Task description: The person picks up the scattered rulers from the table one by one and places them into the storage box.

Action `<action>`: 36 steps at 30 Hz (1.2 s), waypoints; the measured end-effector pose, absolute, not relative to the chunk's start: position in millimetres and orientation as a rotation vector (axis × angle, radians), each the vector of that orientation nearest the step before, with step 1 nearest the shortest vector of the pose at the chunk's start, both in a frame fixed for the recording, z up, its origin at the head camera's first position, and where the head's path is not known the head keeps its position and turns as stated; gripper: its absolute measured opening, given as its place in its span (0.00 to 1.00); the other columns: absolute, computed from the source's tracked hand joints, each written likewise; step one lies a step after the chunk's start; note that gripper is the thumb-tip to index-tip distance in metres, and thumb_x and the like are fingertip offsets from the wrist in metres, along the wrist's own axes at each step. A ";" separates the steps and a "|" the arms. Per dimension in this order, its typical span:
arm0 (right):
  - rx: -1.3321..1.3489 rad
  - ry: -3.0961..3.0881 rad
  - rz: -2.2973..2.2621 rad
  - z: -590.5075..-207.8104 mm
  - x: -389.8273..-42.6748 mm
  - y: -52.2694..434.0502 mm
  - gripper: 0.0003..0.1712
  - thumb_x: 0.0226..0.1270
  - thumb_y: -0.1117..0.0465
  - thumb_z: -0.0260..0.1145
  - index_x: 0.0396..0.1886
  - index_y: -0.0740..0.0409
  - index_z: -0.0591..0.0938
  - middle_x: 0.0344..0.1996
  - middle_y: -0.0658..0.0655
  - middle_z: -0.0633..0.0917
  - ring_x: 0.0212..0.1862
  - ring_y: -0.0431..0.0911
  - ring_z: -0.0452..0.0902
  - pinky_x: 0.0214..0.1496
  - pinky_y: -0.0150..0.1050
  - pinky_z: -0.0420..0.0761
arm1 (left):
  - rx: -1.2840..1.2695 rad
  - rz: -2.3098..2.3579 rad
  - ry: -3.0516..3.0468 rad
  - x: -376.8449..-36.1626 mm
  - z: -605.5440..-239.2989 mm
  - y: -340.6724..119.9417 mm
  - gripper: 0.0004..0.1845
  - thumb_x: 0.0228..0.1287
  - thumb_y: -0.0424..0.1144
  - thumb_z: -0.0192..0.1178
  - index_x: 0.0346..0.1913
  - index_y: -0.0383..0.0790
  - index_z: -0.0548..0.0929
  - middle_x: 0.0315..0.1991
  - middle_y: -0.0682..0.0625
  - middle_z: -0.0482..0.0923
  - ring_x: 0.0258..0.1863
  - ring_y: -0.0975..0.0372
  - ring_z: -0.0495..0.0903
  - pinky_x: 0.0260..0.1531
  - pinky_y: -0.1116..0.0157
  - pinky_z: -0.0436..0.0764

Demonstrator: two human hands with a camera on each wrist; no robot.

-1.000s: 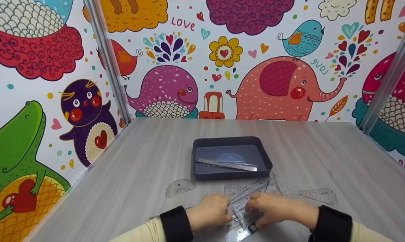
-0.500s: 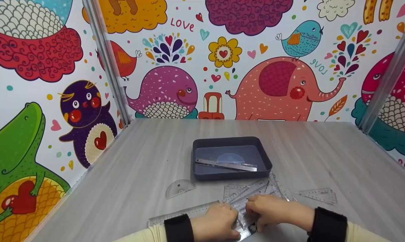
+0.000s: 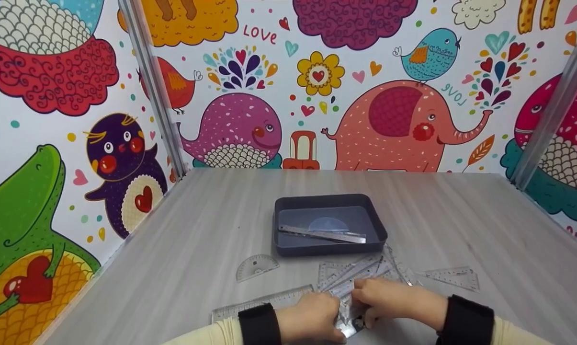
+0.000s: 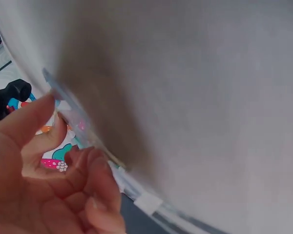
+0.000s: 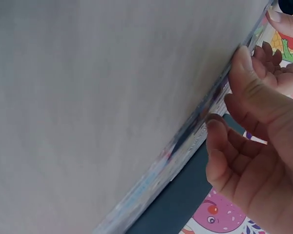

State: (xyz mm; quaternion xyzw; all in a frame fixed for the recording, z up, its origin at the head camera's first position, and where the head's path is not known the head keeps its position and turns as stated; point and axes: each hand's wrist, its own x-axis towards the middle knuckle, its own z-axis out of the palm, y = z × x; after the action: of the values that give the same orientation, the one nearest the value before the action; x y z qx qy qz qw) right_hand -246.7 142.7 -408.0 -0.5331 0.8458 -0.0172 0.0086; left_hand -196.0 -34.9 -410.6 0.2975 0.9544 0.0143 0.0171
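Both hands are at a clear, shiny plastic packet [image 3: 348, 314] low in the head view. My left hand [image 3: 312, 314] pinches its near end between thumb and fingers; the left wrist view shows the thin clear edge [image 4: 71, 100] between them. My right hand [image 3: 396, 299] grips the packet's right side, with thumb [image 5: 244, 63] and fingertips along the edge in the right wrist view. Just beyond, several clear rulers [image 3: 360, 270] and set squares overlap in a pile. Left of my left hand lies a long transparent ruler [image 3: 264, 302], partly covered by the wrist.
A dark grey tray [image 3: 281, 249] stands behind the pile, with a steel ruler [image 3: 324, 235] and a protractor [image 3: 329, 224] inside. Another clear protractor [image 3: 257, 268] lies on the table to the left; a set square [image 3: 456, 278] lies at right. Printed panels enclose the table.
My left hand has shifted right and toward me to the packet's near end, uncovering the long ruler. My right hand has stayed nearly in place on the packet.
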 end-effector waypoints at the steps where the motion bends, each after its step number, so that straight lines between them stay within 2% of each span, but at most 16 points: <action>1: -1.725 2.640 -0.017 -407.8 -246.4 143.8 0.16 0.28 0.49 0.66 0.18 0.51 0.72 0.19 0.42 0.65 0.19 0.31 0.60 0.20 0.22 0.63 | 0.909 0.053 2.966 -196.0 -410.4 -34.6 0.20 0.32 0.57 0.62 0.19 0.46 0.69 0.15 0.57 0.66 0.15 0.65 0.66 0.15 0.70 0.65; 6: -1.978 2.626 0.122 -407.7 -245.9 149.3 0.15 0.34 0.47 0.64 0.18 0.49 0.71 0.19 0.42 0.65 0.19 0.31 0.60 0.20 0.23 0.61 | 0.871 0.111 2.940 -195.5 -409.7 -34.9 0.20 0.32 0.55 0.63 0.19 0.47 0.67 0.14 0.58 0.65 0.14 0.66 0.64 0.13 0.70 0.63; 14: -2.413 2.637 0.407 -415.1 -248.4 156.8 0.17 0.39 0.42 0.60 0.22 0.48 0.72 0.21 0.43 0.68 0.23 0.35 0.64 0.26 0.29 0.65 | 1.019 0.031 2.891 -194.0 -409.3 -36.1 0.18 0.35 0.55 0.61 0.18 0.47 0.67 0.14 0.58 0.63 0.13 0.67 0.62 0.12 0.72 0.61; 19: -2.487 2.617 0.483 -417.2 -247.5 157.1 0.16 0.41 0.43 0.59 0.22 0.49 0.71 0.21 0.44 0.69 0.23 0.37 0.65 0.27 0.29 0.65 | 1.054 -0.011 2.885 -193.3 -407.5 -36.4 0.18 0.35 0.55 0.61 0.17 0.47 0.68 0.14 0.58 0.63 0.13 0.67 0.62 0.11 0.71 0.61; 26: -2.580 2.583 0.525 -416.4 -245.7 154.8 0.14 0.39 0.48 0.59 0.20 0.51 0.70 0.19 0.46 0.69 0.22 0.38 0.67 0.30 0.31 0.70 | 1.033 -0.001 2.835 -194.2 -404.6 -36.8 0.17 0.36 0.55 0.61 0.16 0.47 0.69 0.15 0.58 0.63 0.15 0.67 0.63 0.13 0.71 0.62; 30: -2.635 2.572 0.478 -415.3 -246.5 156.7 0.09 0.40 0.52 0.58 0.18 0.51 0.70 0.17 0.45 0.68 0.19 0.37 0.65 0.24 0.29 0.68 | 1.042 0.031 2.820 -195.2 -401.1 -37.9 0.15 0.37 0.52 0.60 0.16 0.46 0.68 0.15 0.58 0.63 0.14 0.67 0.63 0.12 0.72 0.62; 36: -2.620 2.624 0.354 -417.0 -247.3 159.6 0.03 0.46 0.58 0.56 0.19 0.50 0.72 0.16 0.43 0.68 0.17 0.35 0.63 0.18 0.26 0.65 | 1.094 0.081 2.843 -194.8 -398.4 -40.2 0.08 0.40 0.45 0.57 0.17 0.46 0.74 0.13 0.58 0.68 0.12 0.68 0.64 0.13 0.73 0.63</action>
State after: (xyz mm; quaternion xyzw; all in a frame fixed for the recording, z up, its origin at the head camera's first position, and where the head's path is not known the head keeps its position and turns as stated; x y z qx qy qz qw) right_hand -247.3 159.6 -417.0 -0.6737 0.6747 0.0911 -0.2873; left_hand -194.8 -40.2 -398.4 0.3587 0.9319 0.0264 0.0469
